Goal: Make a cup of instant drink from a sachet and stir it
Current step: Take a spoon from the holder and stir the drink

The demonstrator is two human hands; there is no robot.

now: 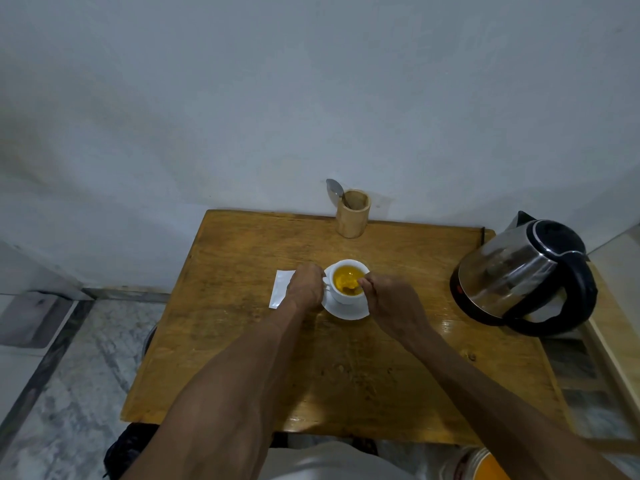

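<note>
On the square wooden table point(242, 341), with a steel electric kettle point(519, 275) at its right edge, a white cup point(347, 297) of yellow drink sits on a white saucer point(346, 311), the left hand point(304, 287) curled at its handle, the right hand point(388, 303) pinching a spoon point(351, 289) in the liquid, beside a flat white sachet point(280, 289).

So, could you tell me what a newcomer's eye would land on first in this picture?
Probably the white cup of bright yellow drink on its saucer, mid-table, with the left hand at its handle and the right hand stirring. Next comes the shiny steel kettle at the table's right edge. A wooden holder with a spoon stands at the back edge.
</note>
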